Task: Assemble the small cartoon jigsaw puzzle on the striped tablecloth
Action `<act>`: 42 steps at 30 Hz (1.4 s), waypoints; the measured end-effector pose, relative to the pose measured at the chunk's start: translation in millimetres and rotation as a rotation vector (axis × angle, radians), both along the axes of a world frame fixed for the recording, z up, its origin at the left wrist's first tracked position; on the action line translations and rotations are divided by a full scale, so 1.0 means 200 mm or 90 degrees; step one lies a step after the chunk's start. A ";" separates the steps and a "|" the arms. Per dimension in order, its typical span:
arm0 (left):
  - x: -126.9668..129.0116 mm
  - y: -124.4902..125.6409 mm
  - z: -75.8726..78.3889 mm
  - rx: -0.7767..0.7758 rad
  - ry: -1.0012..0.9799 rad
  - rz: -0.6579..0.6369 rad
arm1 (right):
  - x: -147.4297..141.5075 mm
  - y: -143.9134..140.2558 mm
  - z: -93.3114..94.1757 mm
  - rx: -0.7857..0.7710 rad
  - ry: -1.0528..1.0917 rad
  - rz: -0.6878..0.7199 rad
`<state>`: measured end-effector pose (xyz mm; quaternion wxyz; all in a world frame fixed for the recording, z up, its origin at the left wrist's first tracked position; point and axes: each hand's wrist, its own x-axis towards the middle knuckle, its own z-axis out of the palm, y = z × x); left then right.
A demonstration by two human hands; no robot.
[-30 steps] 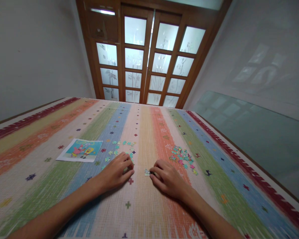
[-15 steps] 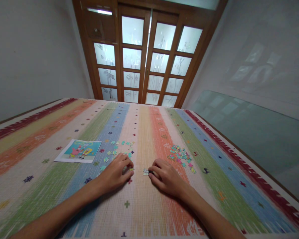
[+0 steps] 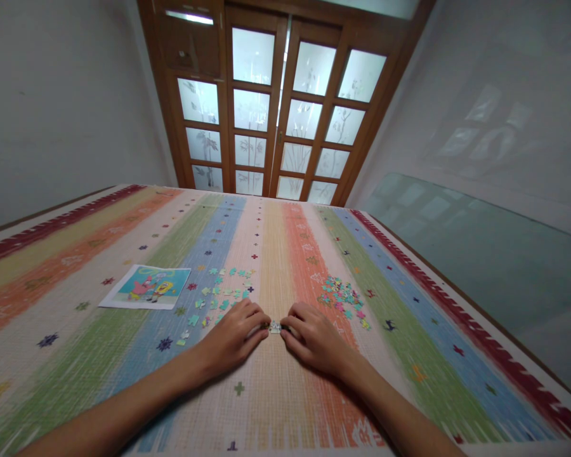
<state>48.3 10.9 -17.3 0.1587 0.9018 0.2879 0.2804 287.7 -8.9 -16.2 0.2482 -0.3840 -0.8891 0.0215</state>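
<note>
Between my two hands, small pale jigsaw puzzle pieces [image 3: 275, 327] lie on the striped cloth. My left hand [image 3: 235, 333] pinches a puzzle piece at their left edge; the piece is mostly hidden by the fingers. From the other side, my right hand [image 3: 314, 336] has its thumb and fingers closed on the right end of the pale pieces. Left of centre, beyond my left hand, loose turquoise and pale puzzle pieces [image 3: 226, 292] are spread apart. A denser pile of puzzle pieces [image 3: 341, 295], turquoise and pink, sits beyond my right hand.
A printed cartoon picture [image 3: 147, 287] on white paper lies flat at the left. The striped tablecloth [image 3: 276, 393] covers the table. Behind the table stand wooden glass-paned doors [image 3: 271, 108], with a pale green glass panel [image 3: 476, 247] along the right wall.
My left hand has moved right, bringing its puzzle piece up against the pale pieces at my right hand. More loose pieces show where it was. My right hand has barely moved.
</note>
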 end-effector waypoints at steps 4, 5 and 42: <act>0.01 0.00 -0.03 0.026 0.011 0.002 | 0.00 0.00 0.00 -0.004 -0.002 0.000; 0.01 0.00 -0.04 0.032 0.016 0.007 | 0.00 0.00 0.01 -0.004 -0.002 0.001; -0.07 0.06 0.11 -0.005 0.050 -0.049 | 0.01 0.01 0.00 0.000 0.014 0.010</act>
